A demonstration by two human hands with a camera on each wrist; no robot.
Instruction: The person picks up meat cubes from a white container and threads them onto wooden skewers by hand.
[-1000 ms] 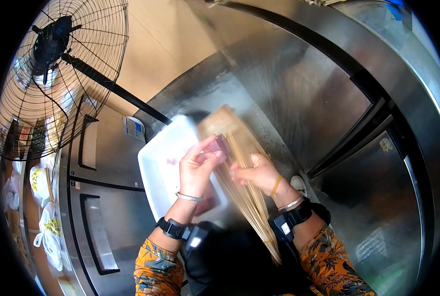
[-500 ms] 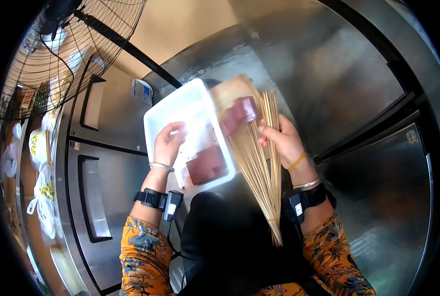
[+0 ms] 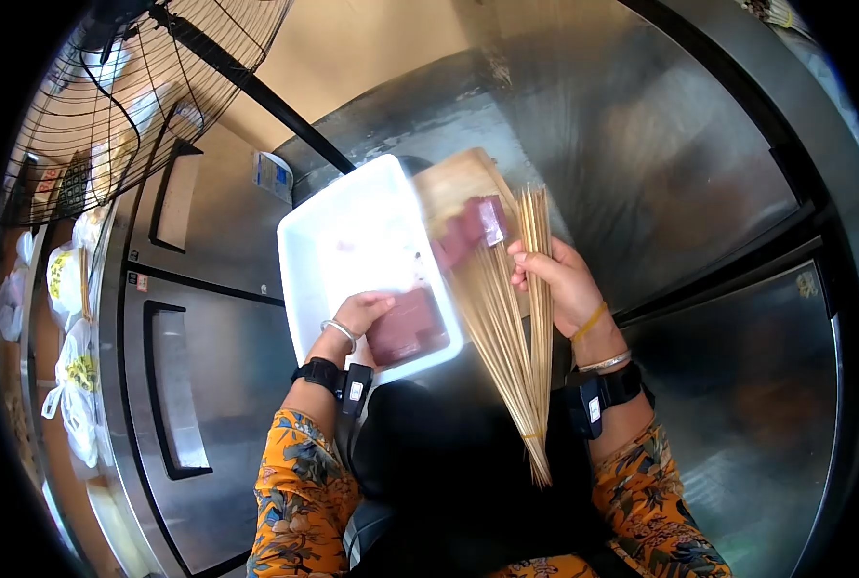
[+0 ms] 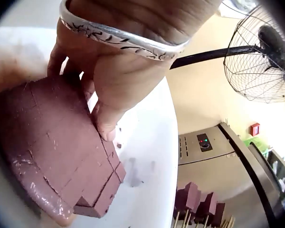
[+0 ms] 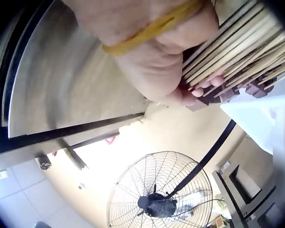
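Note:
In the white plastic bin (image 3: 304, 255) lies a dark reddish-brown slab of what looks like blood curd (image 3: 408, 332), cut into blocks. My left hand (image 3: 360, 316) reaches into the bin and pinches the slab's end; the left wrist view shows the thumb (image 4: 106, 124) at its side edge and the fingers behind. My right hand (image 3: 566, 284) grips a bundle of bamboo skewers (image 3: 537, 332). Beside that bundle, other skewers (image 3: 492, 313) fan out, with dark red curd pieces (image 3: 466, 229) on their far ends.
Under the skewered pieces lies a brown board (image 3: 463, 173). A tall wire fan (image 3: 198, 58) stands at the back left. Steel cabinets with black handles (image 3: 164, 385) flank both sides, and plastic bags (image 3: 78, 385) hang or sit at the far left.
My left hand left the skewered curd on the right, moved over the bin, then came down onto the slab. The right hand shifted right with its skewers, apart from the loaded ones.

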